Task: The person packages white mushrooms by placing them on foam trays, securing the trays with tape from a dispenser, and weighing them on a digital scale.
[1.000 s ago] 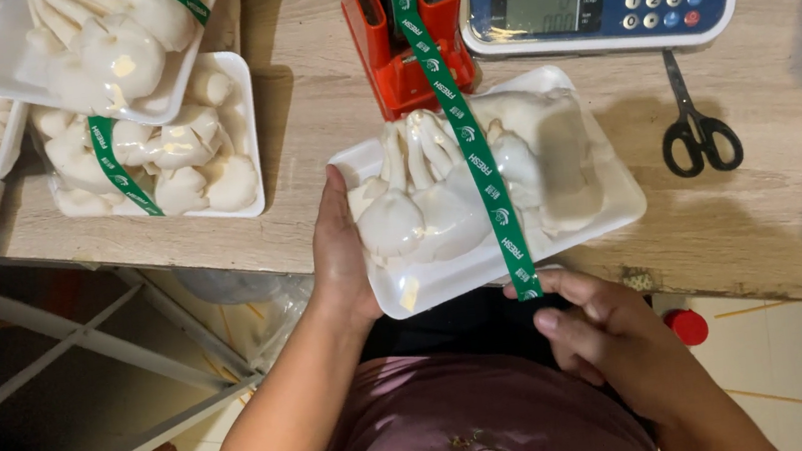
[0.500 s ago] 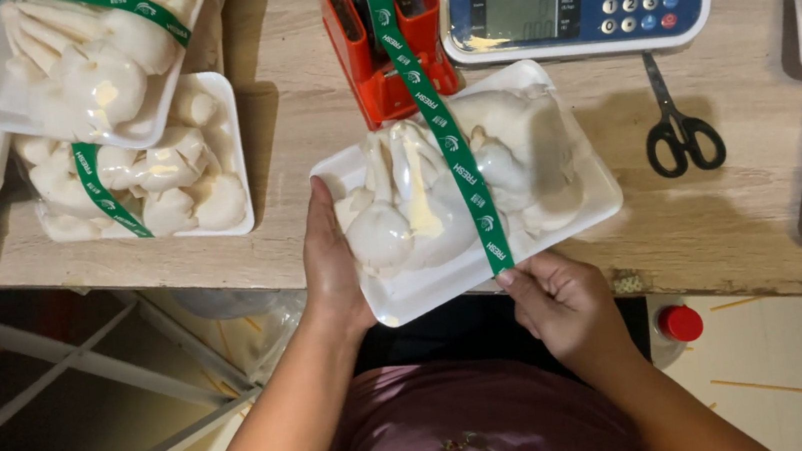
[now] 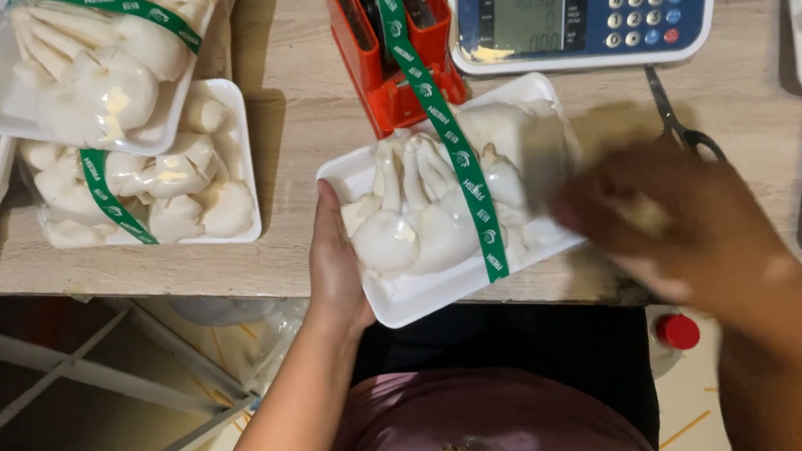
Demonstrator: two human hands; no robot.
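A pale wooden worktable (image 3: 308, 115) is filling most of the frame, with a dark gap and metal shelf framing showing at the lower left. The left hand (image 3: 335, 263) is cupping the near-left edge of a white foam tray of mushrooms (image 3: 448, 200) in the centre, thumb lying on the rim and the other fingers hidden underneath, so the tray is sitting steady and half off the table edge. A green tape (image 3: 442, 140) is running from the red tape dispenser (image 3: 392, 55) at upper centre down across the wrapped tray, looking like it's strapping the wrap shut. The right hand (image 3: 682, 214) is hovering at centre right, too blurred to tell if it's spread or pinching anything. Scissors (image 3: 676, 124) are lying just behind it, below the blue scale (image 3: 587, 3). 2 finished taped trays (image 3: 145, 184) are stacking up at upper left.
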